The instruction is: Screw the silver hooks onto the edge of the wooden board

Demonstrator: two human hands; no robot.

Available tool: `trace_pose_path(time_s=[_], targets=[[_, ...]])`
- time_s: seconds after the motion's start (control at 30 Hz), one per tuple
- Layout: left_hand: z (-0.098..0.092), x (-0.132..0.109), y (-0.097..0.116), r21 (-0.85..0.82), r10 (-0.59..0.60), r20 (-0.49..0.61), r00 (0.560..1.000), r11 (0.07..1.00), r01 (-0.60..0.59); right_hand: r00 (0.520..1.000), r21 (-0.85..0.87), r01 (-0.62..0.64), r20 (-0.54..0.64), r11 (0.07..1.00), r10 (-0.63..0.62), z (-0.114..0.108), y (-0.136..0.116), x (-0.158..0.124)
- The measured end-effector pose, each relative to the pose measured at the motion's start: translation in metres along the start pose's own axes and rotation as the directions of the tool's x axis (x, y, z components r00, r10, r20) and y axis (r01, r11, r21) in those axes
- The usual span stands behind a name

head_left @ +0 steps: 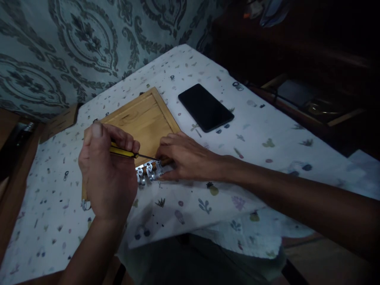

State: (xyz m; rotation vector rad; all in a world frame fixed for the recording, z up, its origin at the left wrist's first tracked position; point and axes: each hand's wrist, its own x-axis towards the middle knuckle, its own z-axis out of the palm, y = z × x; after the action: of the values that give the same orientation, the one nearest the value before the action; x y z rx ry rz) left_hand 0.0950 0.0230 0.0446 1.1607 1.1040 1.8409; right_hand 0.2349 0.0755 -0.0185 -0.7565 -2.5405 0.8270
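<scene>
A wooden framed panel lies on the cloth-covered table, with several small silver metal hooks along its near edge. My left hand is wrapped round a screwdriver with a yellow and black handle. Its thin shaft slants right, and the tip meets the rightmost metal piece. My right hand grips the panel's near right corner, fingers over the wood and thumb beside that metal piece. Another small metal part shows at the panel's left end. My left hand hides part of the panel.
A black smartphone lies on the patterned tablecloth, beyond my right hand. A brown cardboard piece rests at the left by the patterned wall covering. Dark furniture stands at the right.
</scene>
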Motion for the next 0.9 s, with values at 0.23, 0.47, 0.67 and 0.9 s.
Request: trace_pose_path(time_s=[0.23,0.47,0.67,0.9], targets=[[0.002,-0.005,0.0,0.053,0.023,0.011,1.0,0.998,-0.023,1.0,-0.004,0.015,-0.024,1.0,-0.015,0.002,0.002,0.0],[0.004,-0.008,0.001,0.103,0.071,0.077,0.994,0.992,-0.079,0.999,-0.025,0.025,-0.028,0.999,-0.026,0.004,0.003,0.0],[0.003,-0.014,0.0,0.136,0.11,0.103,0.989,0.983,-0.123,1.0,-0.021,0.016,-0.018,1.0,-0.016,0.001,0.001,-0.001],[0.006,-0.017,-0.004,0.121,0.139,0.096,0.986,0.981,-0.15,0.998,-0.019,0.036,-0.044,0.999,-0.037,0.006,0.006,-0.001]])
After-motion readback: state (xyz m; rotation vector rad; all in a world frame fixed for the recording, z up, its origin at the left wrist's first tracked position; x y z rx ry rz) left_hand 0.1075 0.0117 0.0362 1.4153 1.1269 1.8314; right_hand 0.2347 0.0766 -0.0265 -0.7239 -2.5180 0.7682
